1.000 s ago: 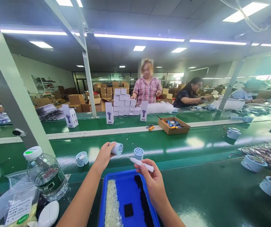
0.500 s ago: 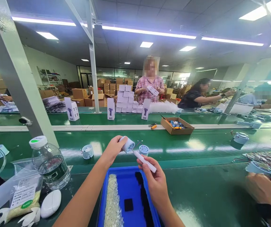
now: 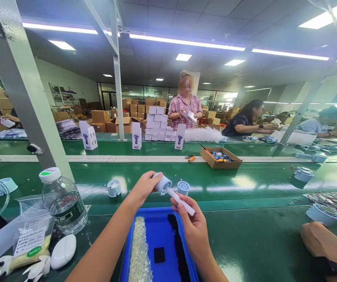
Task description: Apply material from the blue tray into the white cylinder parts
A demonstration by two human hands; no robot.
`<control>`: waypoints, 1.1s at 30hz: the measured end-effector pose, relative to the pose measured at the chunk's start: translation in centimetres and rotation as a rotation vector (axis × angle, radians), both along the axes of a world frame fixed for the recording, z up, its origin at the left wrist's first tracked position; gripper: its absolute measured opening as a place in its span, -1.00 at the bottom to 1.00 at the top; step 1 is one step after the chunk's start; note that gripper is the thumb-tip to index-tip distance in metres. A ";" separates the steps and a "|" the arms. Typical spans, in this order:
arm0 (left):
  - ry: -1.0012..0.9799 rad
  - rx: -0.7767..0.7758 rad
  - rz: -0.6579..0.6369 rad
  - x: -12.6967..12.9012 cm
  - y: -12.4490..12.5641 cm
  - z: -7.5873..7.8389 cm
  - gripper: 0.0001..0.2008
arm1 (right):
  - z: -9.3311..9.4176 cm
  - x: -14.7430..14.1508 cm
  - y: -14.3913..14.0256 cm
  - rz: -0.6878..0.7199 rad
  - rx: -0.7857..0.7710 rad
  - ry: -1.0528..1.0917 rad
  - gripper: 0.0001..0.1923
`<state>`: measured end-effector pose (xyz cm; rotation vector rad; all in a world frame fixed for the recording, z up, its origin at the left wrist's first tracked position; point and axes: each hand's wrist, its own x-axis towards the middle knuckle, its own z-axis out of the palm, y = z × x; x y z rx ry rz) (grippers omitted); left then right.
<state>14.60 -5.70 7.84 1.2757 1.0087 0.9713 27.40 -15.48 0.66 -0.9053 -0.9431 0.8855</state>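
My left hand grips a light blue cylindrical housing from its left side, with the open end facing down and to the right. In my right hand is a white pen-shaped tool, pinched between thumb and fingers. The tool's thin tip reaches the housing's open end; whether it touches anything inside I cannot tell. Just behind the tool, a light blue round part with a slotted face stands on the green belt. Below both hands lies a blue tray with clear small pieces, black pads and one separate black square.
Left of the tray stand a water bottle, a bag of pellets and a white case. More blue housings sit on the belt. A cardboard box lies beyond. At right is a co-worker's hand.
The housing and the tool tip have come closer together, with the housing shifted slightly right and down. Parts on the belt have slid a little to the right. The co-worker's hand has moved.
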 end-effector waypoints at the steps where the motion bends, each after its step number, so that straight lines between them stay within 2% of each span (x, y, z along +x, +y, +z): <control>1: 0.014 0.004 -0.003 0.1 -0.2 0.1 -0.67 | -0.1 0.0 0.0 -0.011 -0.011 -0.019 -0.65; 3: 0.066 0.048 0.038 0.5 -0.5 0.2 -0.71 | -0.3 0.0 0.1 -0.057 -0.052 -0.093 -0.61; 5: 0.106 0.124 0.145 1.1 -1.0 0.4 -0.75 | -0.4 -0.1 0.1 -0.072 -0.100 -0.226 -0.60; 8: 0.046 0.243 0.329 2.2 -1.7 0.6 -0.67 | -0.3 -0.6 -0.1 0.067 -0.118 -0.445 -0.62; 11: -0.013 0.337 0.439 3.2 -2.6 0.5 -0.60 | 0.0 -1.2 -0.5 0.147 -0.083 -0.492 -0.60; 13: -0.090 0.319 0.434 3.6 -3.1 0.5 -0.60 | 0.1 -1.5 -0.8 0.144 -0.062 -0.439 -0.59; 17: -0.313 0.177 0.367 3.9 -3.6 0.4 -0.59 | -0.2 -1.8 -1.0 0.145 -0.038 -0.347 -0.56; 20: -0.414 0.122 0.374 4.0 -3.7 0.3 -0.60 | -0.3 -1.7 -0.9 0.152 -0.049 -0.272 -0.54; 26: -0.445 0.046 0.402 4.3 -3.8 -0.2 -0.61 | -0.1 -2.4 -1.4 0.223 -0.168 -0.029 -0.52; 31: -0.523 -0.054 0.408 4.2 -3.3 -1.2 -0.62 | -1.2 -3.5 -1.2 0.151 -0.221 0.075 -0.41; 33: -0.568 -0.095 0.411 4.3 -3.1 -1.7 -0.61 | -1.8 -3.4 -0.8 0.130 -0.192 0.052 -0.39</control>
